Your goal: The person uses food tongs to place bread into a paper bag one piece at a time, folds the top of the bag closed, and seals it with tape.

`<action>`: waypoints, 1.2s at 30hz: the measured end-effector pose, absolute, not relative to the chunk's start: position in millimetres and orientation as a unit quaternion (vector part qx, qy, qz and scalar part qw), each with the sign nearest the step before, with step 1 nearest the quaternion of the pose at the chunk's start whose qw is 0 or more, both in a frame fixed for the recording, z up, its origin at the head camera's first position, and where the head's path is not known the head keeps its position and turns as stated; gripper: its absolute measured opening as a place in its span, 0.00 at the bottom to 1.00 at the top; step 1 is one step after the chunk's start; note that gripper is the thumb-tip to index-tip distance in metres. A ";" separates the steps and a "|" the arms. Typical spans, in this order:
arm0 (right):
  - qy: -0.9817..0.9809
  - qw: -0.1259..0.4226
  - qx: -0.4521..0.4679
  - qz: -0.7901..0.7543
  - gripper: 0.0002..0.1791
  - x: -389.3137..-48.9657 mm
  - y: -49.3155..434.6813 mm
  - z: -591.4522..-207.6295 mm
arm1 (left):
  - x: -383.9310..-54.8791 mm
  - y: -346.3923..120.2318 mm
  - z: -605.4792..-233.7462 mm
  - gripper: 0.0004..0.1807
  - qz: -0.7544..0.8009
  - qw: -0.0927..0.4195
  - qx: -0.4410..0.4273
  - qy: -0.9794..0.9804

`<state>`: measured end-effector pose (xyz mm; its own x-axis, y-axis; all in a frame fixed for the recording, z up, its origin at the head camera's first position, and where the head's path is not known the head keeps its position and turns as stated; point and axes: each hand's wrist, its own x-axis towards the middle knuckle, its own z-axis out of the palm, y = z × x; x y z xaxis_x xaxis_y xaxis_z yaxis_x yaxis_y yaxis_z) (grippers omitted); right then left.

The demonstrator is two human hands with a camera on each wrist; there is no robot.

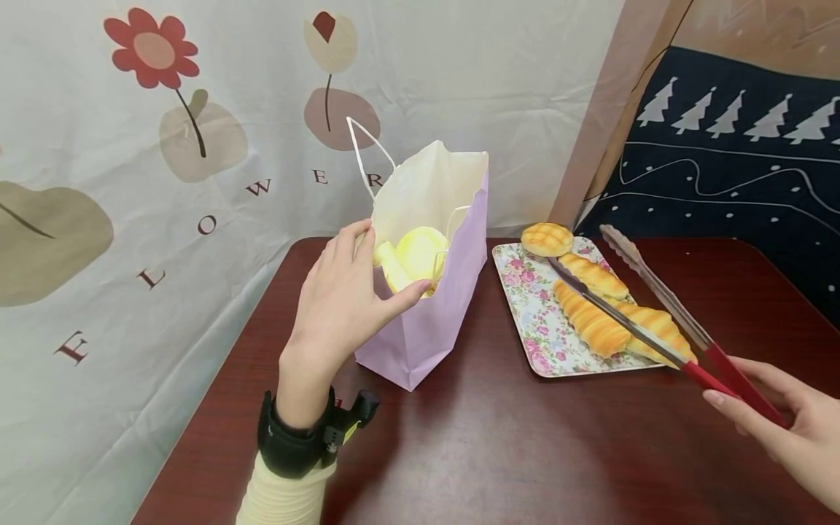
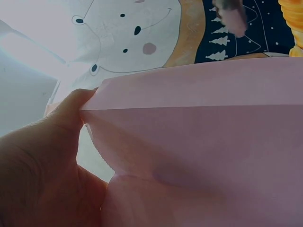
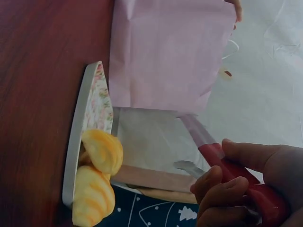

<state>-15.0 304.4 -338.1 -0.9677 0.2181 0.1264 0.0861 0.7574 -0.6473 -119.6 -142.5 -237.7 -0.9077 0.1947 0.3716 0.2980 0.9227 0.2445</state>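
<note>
My left hand [image 1: 337,292] holds the rim of a lilac paper bag [image 1: 426,332], its thumb over the near edge and its fingers at the left edge. The bag stands upright with its mouth wide. Inside lie a round yellow bread [image 1: 422,251] and a longer pale one beside it. In my right hand [image 1: 797,430] are metal tongs [image 1: 646,332] with red handles. Their arms are spread and nothing is pinched between the tips. One arm passes over the breads on a floral tray [image 1: 528,332], its tip just below a round bun [image 1: 547,239].
On the tray are a long twisted bread [image 1: 593,277] and two ridged, croissant-like breads [image 1: 590,321]. The bag's white cord handle [image 1: 359,157] sticks up at the left. Behind the dark red table [image 1: 485,452] hang a flower-print cloth [image 1: 249,87] and a navy cloth with trees [image 1: 735,168].
</note>
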 end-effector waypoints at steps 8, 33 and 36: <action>-0.965 0.075 -0.075 0.241 0.41 -17.7 306.4 -344.6 | -119.2 -142.9 -237.8 0.52 -0.148 0.173 -0.127 -0.965; -0.982 0.059 -0.017 0.177 0.42 -11.2 306.5 -351.7 | -119.4 -142.7 -237.7 0.50 -0.149 0.173 -0.127 -0.965; -0.982 0.088 0.000 0.166 0.42 -10.3 308.0 -354.2 | -119.4 -142.7 -237.9 0.49 -0.149 0.173 -0.128 -0.965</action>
<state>-10.3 308.0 -354.2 -0.9845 0.0291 0.1727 -0.0294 0.9447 -0.3267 -119.4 -142.7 -237.9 -0.9076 0.1949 0.3719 0.2977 0.9233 0.2427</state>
